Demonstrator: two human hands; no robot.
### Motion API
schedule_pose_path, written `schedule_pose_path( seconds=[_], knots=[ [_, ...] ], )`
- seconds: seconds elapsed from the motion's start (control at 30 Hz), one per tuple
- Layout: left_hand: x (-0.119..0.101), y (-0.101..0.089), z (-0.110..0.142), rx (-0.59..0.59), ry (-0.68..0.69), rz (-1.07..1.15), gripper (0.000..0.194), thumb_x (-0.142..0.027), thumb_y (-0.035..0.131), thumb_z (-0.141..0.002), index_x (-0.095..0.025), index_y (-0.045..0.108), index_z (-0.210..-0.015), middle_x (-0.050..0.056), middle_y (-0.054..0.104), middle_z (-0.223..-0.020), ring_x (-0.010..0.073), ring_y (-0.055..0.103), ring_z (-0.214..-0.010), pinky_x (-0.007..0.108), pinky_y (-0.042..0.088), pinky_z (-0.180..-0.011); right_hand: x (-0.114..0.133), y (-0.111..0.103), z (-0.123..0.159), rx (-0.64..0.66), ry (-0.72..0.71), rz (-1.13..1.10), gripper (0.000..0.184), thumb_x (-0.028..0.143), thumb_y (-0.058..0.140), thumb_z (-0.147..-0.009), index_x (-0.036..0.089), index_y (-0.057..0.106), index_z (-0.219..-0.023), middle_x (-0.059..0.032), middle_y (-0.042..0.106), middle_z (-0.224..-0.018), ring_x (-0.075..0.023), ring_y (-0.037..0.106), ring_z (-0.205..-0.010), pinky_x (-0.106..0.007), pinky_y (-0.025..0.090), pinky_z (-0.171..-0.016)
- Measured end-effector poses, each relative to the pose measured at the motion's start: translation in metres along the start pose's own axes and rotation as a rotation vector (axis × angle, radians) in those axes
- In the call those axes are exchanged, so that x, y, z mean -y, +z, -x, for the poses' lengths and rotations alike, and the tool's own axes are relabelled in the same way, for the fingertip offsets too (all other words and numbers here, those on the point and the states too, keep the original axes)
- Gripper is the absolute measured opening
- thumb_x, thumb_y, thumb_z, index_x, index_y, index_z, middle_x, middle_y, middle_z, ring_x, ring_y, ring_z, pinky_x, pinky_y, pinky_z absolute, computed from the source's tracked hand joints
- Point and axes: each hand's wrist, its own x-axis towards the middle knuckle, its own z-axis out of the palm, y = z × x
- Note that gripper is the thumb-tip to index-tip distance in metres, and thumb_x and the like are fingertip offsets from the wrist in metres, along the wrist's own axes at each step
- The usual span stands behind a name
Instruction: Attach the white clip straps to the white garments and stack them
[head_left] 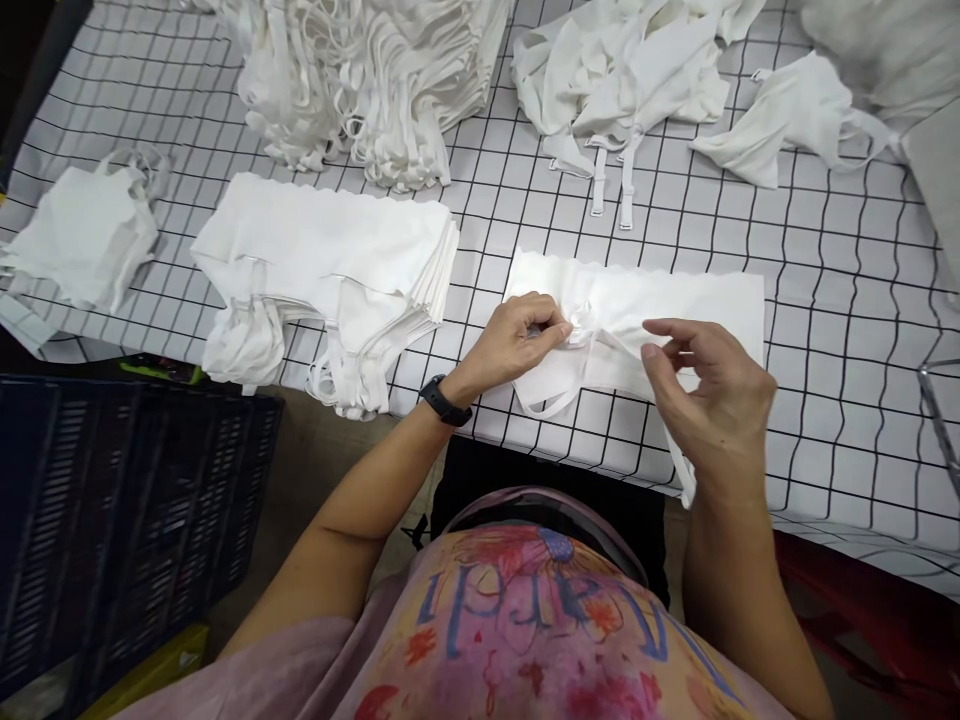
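Note:
A white strapped top (701, 295) with a scalloped edge lies spread on the checked table, its loose straps toward the near edge. My left hand (517, 345), with a black band on the wrist, is closed in a pinch on a bunched, shiny bit at the top's middle. To the right, my right hand (709, 390) hovers over the garment's right part, thumb and forefinger tips close together beside a raised fold. Whatever lies between those tips is too small to make out. One white strap (681, 465) hangs below the right hand.
Left of the work lies a neat stack of similar white tops (330, 235), and beyond it another white garment (86, 235). Large white piles (375, 80) and loose strapped pieces (622, 75) sit at the back. Dark blue crates (135, 520) stand below the table's left side.

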Motion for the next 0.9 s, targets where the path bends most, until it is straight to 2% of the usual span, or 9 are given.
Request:
schedule_pose_path(
  seconds=[0.23,0.37,0.47,0.57,0.77,0.83,0.9],
  knots=[
    [0.001,0.0,0.0,-0.015,0.024,0.003,0.023,-0.022,0.059,-0.094,-0.019,0.06,-0.071,0.001,0.065,-0.078,0.0156,0.058,-0.081,0.034,0.046,-0.082,-0.029,-0.038,0.025,-0.069,0.036,0.154,0.011,0.029,0.069,-0.094,0.026,0.074,-0.103,-0.0056,0.074,-0.102,-0.0199,0.063,-0.076,-0.039,0.054,-0.073],
    [0.001,0.001,0.0,-0.022,0.007,0.009,0.023,-0.023,0.061,-0.093,-0.02,0.061,-0.07,0.001,0.065,-0.078,0.0159,0.058,-0.081,0.033,0.046,-0.08,-0.038,-0.049,0.039,-0.032,0.011,0.186,0.009,0.028,0.069,-0.095,0.024,0.073,-0.102,-0.0061,0.073,-0.107,-0.0187,0.065,-0.076,-0.036,0.055,-0.069],
    [0.001,0.002,0.0,-0.029,-0.002,-0.001,0.024,-0.024,0.062,-0.092,-0.02,0.06,-0.069,0.001,0.065,-0.077,0.0162,0.058,-0.08,0.033,0.046,-0.08,-0.038,-0.049,0.048,0.023,-0.024,0.222,0.01,0.028,0.071,-0.094,0.023,0.071,-0.102,-0.0062,0.071,-0.106,-0.0182,0.065,-0.076,-0.034,0.056,-0.07],
    [0.002,0.002,0.0,-0.035,0.003,-0.022,0.024,-0.026,0.062,-0.093,-0.02,0.06,-0.069,0.001,0.065,-0.077,0.0162,0.058,-0.08,0.034,0.046,-0.081,-0.035,-0.041,0.056,0.084,-0.044,0.243,0.02,0.03,0.075,-0.091,0.022,0.067,-0.107,-0.0062,0.069,-0.102,-0.0197,0.065,-0.08,-0.035,0.057,-0.073],
    [0.003,0.002,-0.001,-0.031,0.02,-0.035,0.024,-0.025,0.061,-0.093,-0.02,0.06,-0.069,0.0,0.065,-0.077,0.0158,0.058,-0.08,0.033,0.045,-0.082,-0.033,-0.03,0.054,0.038,-0.036,0.251,0.014,0.02,0.061,-0.094,0.021,0.067,-0.107,-0.0063,0.07,-0.096,-0.0205,0.068,-0.081,-0.036,0.059,-0.076],
    [0.003,0.002,-0.001,-0.032,0.02,-0.04,0.024,-0.024,0.061,-0.092,-0.02,0.06,-0.069,0.001,0.065,-0.077,0.0159,0.058,-0.081,0.033,0.045,-0.082,-0.033,-0.035,0.048,0.03,-0.008,0.227,0.014,0.019,0.061,-0.092,0.022,0.068,-0.104,-0.0059,0.073,-0.095,-0.0206,0.07,-0.079,-0.036,0.059,-0.078],
    [0.003,0.002,-0.001,-0.03,0.02,-0.039,0.023,-0.024,0.061,-0.092,-0.02,0.06,-0.069,0.001,0.065,-0.077,0.0158,0.058,-0.08,0.033,0.045,-0.081,-0.033,-0.042,0.041,0.034,0.092,0.168,0.013,0.023,0.065,-0.091,0.023,0.071,-0.102,-0.0051,0.075,-0.093,-0.0204,0.071,-0.077,-0.035,0.059,-0.075]
  ],
)
